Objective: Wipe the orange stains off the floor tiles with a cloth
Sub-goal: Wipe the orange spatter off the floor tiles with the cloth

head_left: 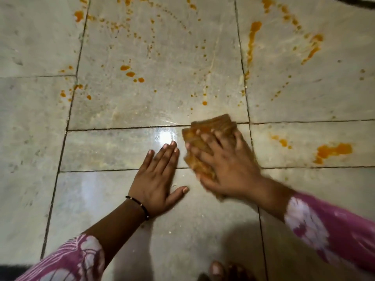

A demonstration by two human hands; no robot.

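Note:
My right hand [227, 165] presses flat on a folded, orange-soaked cloth [211, 128] on the grey floor tiles [121, 151]; the hand and cloth are motion-blurred. Most of the cloth is under the hand. My left hand [158, 179] lies flat on the floor just left of the cloth, fingers spread, holding nothing. Orange stains dot the tiles beyond the cloth: drops [129, 74] at centre left, a long streak [251, 41] at upper right, and a large blotch [332, 151] to the right of the cloth. The tile under my hands looks wet and shiny.
Dark grout lines [67, 130] cross the floor between the tiles. A bare foot [217, 268] shows at the bottom edge. Pink patterned sleeves [334, 230] cover both forearms, and a black thread bracelet [140, 205] is on the left wrist.

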